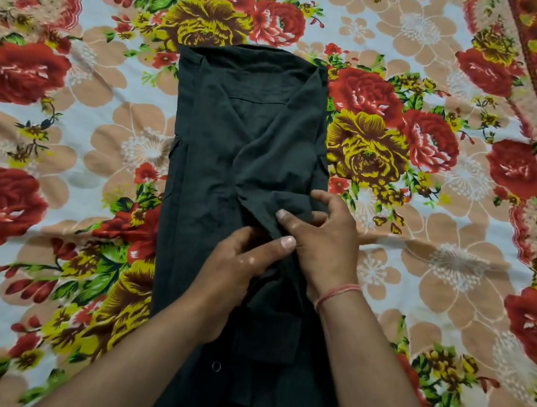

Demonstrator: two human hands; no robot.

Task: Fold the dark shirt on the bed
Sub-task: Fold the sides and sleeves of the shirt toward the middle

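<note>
While sleeve is tucked: shirt [235,136] lies mid-bed [424,259], narrowed lengthwise.
Hands: left hand [237,268] and right hand [320,241] together, pinching bunched cloth.
Advice: flatten bunch, align edges, before folding upward.

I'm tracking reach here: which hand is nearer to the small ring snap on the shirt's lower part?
Left. The left hand sits just above the ring snap; the right hand is farther up and to its right, both gripping the dark shirt.
</note>
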